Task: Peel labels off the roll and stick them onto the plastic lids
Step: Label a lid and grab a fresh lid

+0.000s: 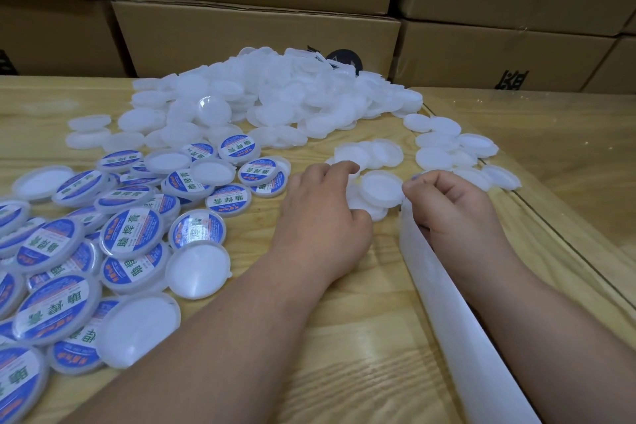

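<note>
Bare forearms, bare hands [327, 213] — no sleeves

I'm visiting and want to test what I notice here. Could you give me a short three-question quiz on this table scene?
1. True or false: the labelled lids lie mostly by the person's right hand.
2. What is the left hand touching: A) a cardboard box, B) a plain lid, C) a pen?
3. Fill in: the white backing strip runs from the right hand toward the ____.

Key: 1 false, they lie on the left; 2 B; 3 camera (the near table edge).
</note>
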{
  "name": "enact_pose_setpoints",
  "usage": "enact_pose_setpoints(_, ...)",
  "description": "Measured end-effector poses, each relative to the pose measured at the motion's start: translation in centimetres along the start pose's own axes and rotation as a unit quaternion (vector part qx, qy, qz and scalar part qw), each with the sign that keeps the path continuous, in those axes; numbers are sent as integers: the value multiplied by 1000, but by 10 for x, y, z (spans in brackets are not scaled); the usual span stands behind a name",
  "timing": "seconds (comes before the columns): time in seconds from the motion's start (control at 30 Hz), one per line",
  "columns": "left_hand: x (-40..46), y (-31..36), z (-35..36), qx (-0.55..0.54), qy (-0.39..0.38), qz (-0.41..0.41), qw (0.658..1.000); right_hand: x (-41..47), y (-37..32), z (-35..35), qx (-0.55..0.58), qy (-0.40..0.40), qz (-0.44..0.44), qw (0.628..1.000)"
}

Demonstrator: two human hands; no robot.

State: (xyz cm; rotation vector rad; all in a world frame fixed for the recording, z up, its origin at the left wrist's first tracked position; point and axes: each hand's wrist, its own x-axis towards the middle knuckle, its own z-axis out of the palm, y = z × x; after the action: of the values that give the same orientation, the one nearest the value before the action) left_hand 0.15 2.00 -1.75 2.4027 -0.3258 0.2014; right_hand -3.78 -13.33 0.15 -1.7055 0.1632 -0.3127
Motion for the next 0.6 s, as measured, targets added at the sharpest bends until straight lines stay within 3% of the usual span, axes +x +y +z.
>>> enact_pose_setpoints(0.43,1,-2,1,31,-9,8,999,2,3,-6,-131,62,-21,989)
enact_pose_setpoints(0.6,2,-2,2,-48,27,22,998,3,6,-6,-147,42,-30,988)
